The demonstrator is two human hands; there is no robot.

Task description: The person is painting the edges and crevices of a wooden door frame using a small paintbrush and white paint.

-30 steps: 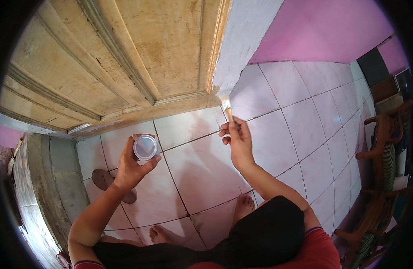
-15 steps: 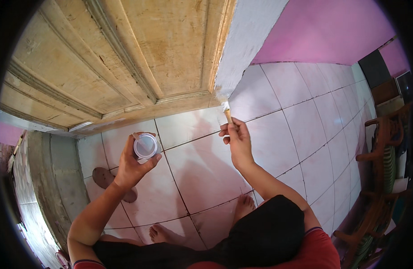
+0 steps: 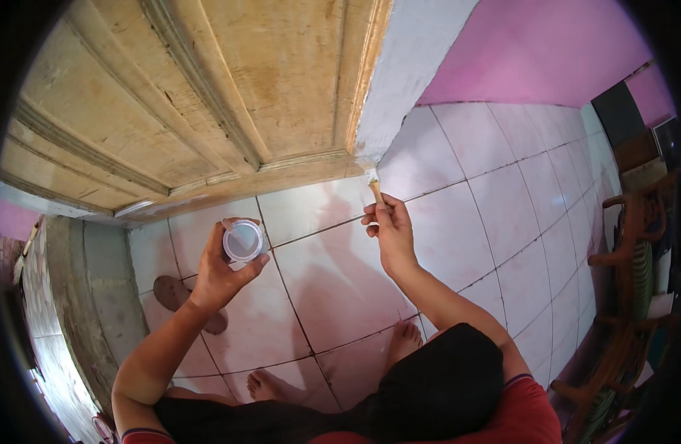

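My right hand (image 3: 390, 231) pinches the wooden handle of a paintbrush (image 3: 375, 188). Its bristles, coated white, are at the bottom of a white-painted door frame (image 3: 410, 59), close to the floor. Left of that frame stands a yellowish wooden door (image 3: 277, 66) with raised panels and scuffed paint. My left hand (image 3: 226, 266) is wrapped around a small clear plastic cup (image 3: 243, 240) of whitish paint, held above the floor with its round mouth facing up. A pale streak or strip shows across the cup's inside; I cannot tell which.
White tiles (image 3: 333, 311) with dark joints cover the floor. A brown flip-flop (image 3: 172, 293) lies beyond my left forearm. Wooden chairs (image 3: 629, 244) line the right side, and a pink wall (image 3: 533, 52) rises behind. At the left stands a grey concrete block edge (image 3: 107, 274).
The brush tip has shifted very slightly on the lower end of the frame, where the patch now looks whiter. My left hand and the cup have barely moved.
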